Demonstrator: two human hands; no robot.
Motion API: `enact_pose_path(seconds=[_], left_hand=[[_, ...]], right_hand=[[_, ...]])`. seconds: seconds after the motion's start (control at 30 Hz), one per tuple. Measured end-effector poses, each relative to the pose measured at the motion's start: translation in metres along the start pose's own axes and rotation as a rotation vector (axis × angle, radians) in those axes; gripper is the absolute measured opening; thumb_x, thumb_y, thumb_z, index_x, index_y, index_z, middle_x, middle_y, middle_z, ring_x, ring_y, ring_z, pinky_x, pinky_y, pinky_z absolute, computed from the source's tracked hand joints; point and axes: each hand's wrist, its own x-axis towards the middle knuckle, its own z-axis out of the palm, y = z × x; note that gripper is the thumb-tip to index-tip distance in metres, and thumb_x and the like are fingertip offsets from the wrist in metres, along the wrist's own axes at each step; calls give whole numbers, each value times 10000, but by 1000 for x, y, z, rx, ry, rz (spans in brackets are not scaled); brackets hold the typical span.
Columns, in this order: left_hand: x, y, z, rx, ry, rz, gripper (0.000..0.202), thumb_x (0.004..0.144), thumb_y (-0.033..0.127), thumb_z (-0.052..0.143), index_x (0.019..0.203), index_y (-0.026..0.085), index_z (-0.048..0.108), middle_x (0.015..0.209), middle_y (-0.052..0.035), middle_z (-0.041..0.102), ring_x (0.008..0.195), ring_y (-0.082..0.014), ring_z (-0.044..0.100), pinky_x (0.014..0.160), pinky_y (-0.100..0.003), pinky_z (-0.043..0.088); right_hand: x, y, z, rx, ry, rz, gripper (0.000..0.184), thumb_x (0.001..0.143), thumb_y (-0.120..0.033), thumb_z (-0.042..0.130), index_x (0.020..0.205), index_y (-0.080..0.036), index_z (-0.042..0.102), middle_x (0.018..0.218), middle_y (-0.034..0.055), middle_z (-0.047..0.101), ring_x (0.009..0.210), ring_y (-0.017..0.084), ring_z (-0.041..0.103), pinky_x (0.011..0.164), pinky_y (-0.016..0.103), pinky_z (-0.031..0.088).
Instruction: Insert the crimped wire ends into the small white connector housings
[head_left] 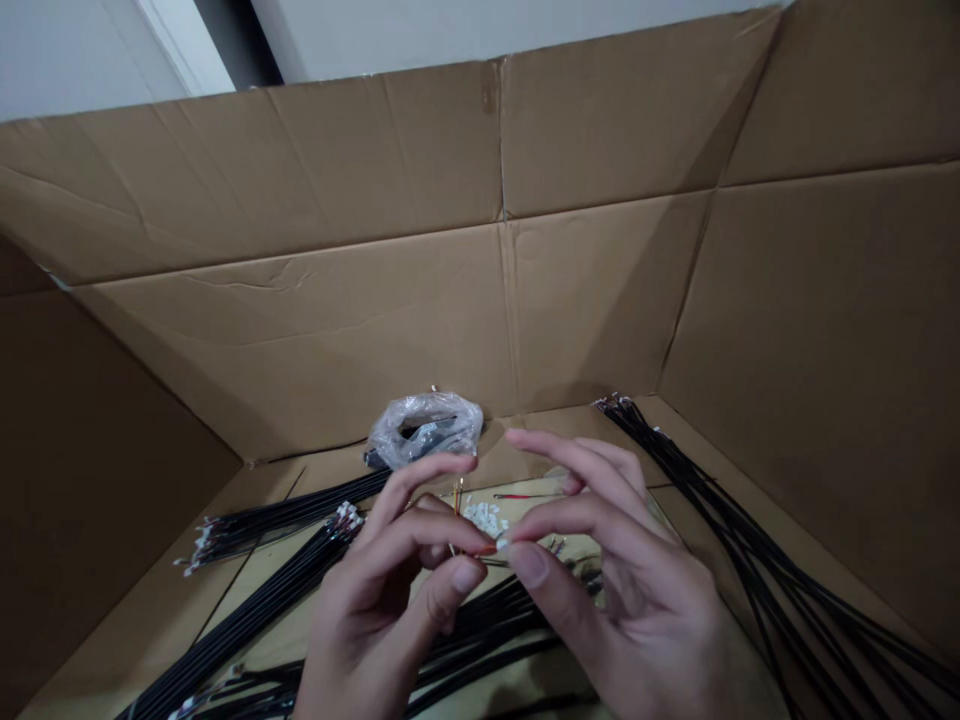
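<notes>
My left hand (405,580) pinches thin coloured wires (489,548), of which an orange-red one shows between thumb and forefinger. Facing it, my right hand (615,570) grips a small white connector (502,541) between thumb and fingertip. Wire and connector meet between the two hands; how far the wire sits inside cannot be made out. Just behind my fingertips lies a pile of loose white connectors (484,515). Black cables (487,640) run beneath both hands, their far ends partly hidden by my right hand.
Cardboard walls (375,330) enclose the work area at the back and sides. A clear plastic bag (427,425) lies by the back wall. Bundles of black cables with white ends lie on the left (262,600) and along the right (720,510).
</notes>
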Motion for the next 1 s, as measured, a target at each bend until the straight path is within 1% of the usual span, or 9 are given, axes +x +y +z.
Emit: enact_pose_path(seconds=[0.1, 0.2, 0.3, 0.37, 0.43, 0.53, 0.67, 0.83, 1.0], left_hand=[[3, 0, 1, -77, -86, -60, 158, 926, 373, 755, 772, 354, 783, 638, -15, 687, 1317, -239, 591, 823, -235, 551], [6, 1, 2, -113, -78, -128, 156, 885, 363, 794, 733, 324, 797, 905, -46, 778, 1293, -265, 611, 640, -189, 539], [7, 2, 4, -161, -48, -222, 169, 861, 369, 811, 713, 287, 807, 1207, -56, 748, 979, -227, 716, 503, -189, 494], [6, 1, 4, -187, -2, -261, 183, 854, 373, 816, 707, 265, 803, 1276, -57, 719, 706, -133, 659, 464, -196, 465], [4, 1, 4, -215, 68, -273, 194, 842, 360, 824, 688, 248, 784, 1240, -47, 717, 579, -68, 555, 466, -189, 452], [2, 2, 2, -266, 152, -291, 191, 809, 347, 848, 674, 244, 760, 1184, -25, 703, 576, -53, 532, 479, -172, 452], [2, 2, 1, -309, 158, -305, 217, 793, 389, 864, 668, 242, 763, 1179, -30, 693, 591, -67, 534, 470, -175, 476], [7, 1, 6, -333, 187, -261, 255, 802, 422, 863, 645, 253, 755, 786, -54, 617, 1026, -236, 642, 525, -136, 509], [6, 5, 6, -428, 131, -313, 207, 843, 381, 836, 684, 265, 774, 945, -38, 678, 812, -154, 620, 460, -118, 456]], right_hand=[[0, -1, -2, -45, -14, -21, 108, 930, -230, 732, 862, -310, 706, 1308, -85, 759, 1231, 205, 627, 945, 352, 548], [0, 0, 1, -62, 3, -27, 107, 938, -216, 716, 879, -304, 699, 1299, -75, 762, 1227, 198, 624, 967, 349, 546], [-2, 3, 4, -30, 28, -28, 110, 947, -213, 712, 886, -303, 694, 1264, -79, 768, 1200, 176, 626, 984, 324, 527], [-2, 4, 5, 8, 2, -6, 78, 964, -247, 709, 943, -322, 703, 1277, -83, 757, 1220, 171, 622, 998, 321, 517], [-2, 3, 3, 29, -29, 34, 46, 987, -308, 687, 1009, -344, 707, 1306, -82, 741, 1250, 178, 621, 1011, 336, 512], [-2, -2, 3, -20, -33, 45, 45, 972, -362, 689, 946, -327, 699, 1258, -74, 748, 1197, 185, 657, 992, 346, 519], [-3, -6, 7, -148, -11, -48, 70, 910, -290, 734, 849, -279, 703, 1198, -32, 764, 1138, 185, 669, 953, 330, 528], [-3, -3, 10, -235, -60, -129, 107, 936, -194, 721, 843, -239, 750, 1206, 35, 778, 1146, 208, 662, 933, 338, 541], [-1, -6, 7, -120, -76, -59, 87, 940, -236, 713, 866, -267, 746, 1187, 3, 782, 1122, 206, 693, 963, 354, 555]])
